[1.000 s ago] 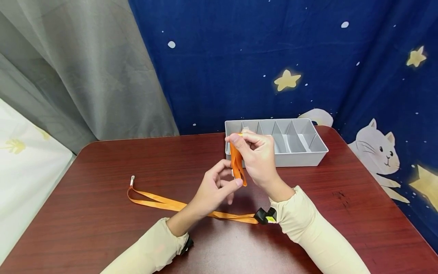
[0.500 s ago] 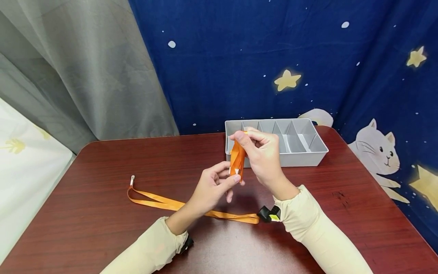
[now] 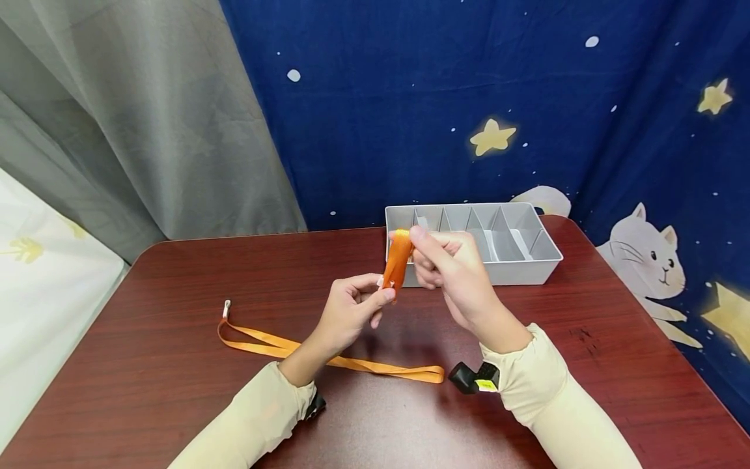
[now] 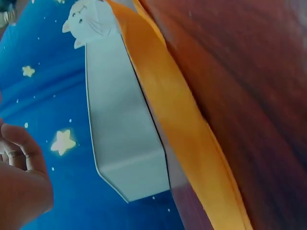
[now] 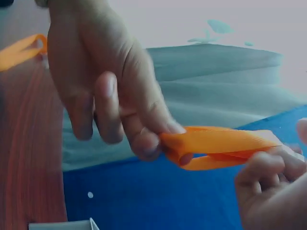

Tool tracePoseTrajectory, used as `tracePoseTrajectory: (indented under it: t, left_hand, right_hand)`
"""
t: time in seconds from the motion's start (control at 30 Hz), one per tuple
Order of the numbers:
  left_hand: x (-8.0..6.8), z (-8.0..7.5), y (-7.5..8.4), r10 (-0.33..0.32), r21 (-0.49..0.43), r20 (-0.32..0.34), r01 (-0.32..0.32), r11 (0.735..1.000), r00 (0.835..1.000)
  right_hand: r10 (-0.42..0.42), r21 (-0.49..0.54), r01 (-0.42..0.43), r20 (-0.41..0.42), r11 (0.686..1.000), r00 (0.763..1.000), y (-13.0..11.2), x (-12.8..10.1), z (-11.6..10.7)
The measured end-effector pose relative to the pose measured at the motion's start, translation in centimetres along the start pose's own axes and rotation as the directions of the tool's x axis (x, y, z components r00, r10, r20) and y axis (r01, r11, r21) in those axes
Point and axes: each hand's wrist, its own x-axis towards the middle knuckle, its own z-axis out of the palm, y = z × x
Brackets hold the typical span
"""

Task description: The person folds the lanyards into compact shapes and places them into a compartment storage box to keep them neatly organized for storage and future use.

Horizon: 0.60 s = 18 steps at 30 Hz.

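Both hands hold a folded orange lanyard (image 3: 397, 262) in the air above the dark red table (image 3: 176, 273). My left hand (image 3: 359, 303) pinches its lower end between thumb and fingers. My right hand (image 3: 445, 264) pinches its upper end, close to the grey divided tray (image 3: 527, 260). The right wrist view shows the folded orange lanyard (image 5: 225, 146) stretched between the left hand's fingers (image 5: 144, 139) and the right hand's fingertips (image 5: 283, 160). A second orange lanyard (image 3: 275, 345) lies flat on the table below the left forearm, and the orange strap (image 4: 182, 115) runs across the left wrist view.
The grey tray's compartments look empty. A small metal clip (image 3: 226, 305) ends the flat lanyard at the left. Blue star-patterned cloth (image 3: 469, 98) and a grey curtain (image 3: 146, 117) hang behind the table. A black wrist device (image 3: 471, 378) sits on the right sleeve.
The folded lanyard has been drawn shorter and tilted left at the bottom. Both hands shifted slightly up and away, the right one turning outward.
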Motion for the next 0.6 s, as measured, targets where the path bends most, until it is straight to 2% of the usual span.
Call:
tracePoseTrajectory:
  t: [0.1,0.23,0.3,0.4,0.6]
  left_hand:
    - [0.2,-0.4,0.1,0.01,-0.009,-0.02,-0.01,1.0,1.0]
    - [0.5,-0.7,0.3,0.028,-0.019,-0.034,-0.029,0.999,0.999]
    - [0.5,-0.8,0.4,0.036,-0.013,-0.036,-0.036,0.999,0.999]
    - [0.4,-0.8,0.7,0.022,-0.014,-0.046,-0.022,1.0,0.999]
    - [0.2,-0.8,0.7,-0.04,-0.056,-0.069,0.036,0.998,0.997]
  right_hand:
    - [0.029,0.071,-0.037,0.118,0.997,0.993,-0.3,-0.2,-0.3]
    - [-0.028,0.124,-0.006,0.273,0.992,0.962,-0.3,-0.3,-0.8]
    - [-0.064,0.137,0.02,0.324,0.99,0.944,-0.2,-0.3,-1.0]
    - [-0.098,0.155,0.044,0.365,0.987,0.926,-0.2,-0.2,-1.1]
    - [-0.147,0.186,0.081,0.375,0.979,0.915,0.0,-0.1,-1.0]
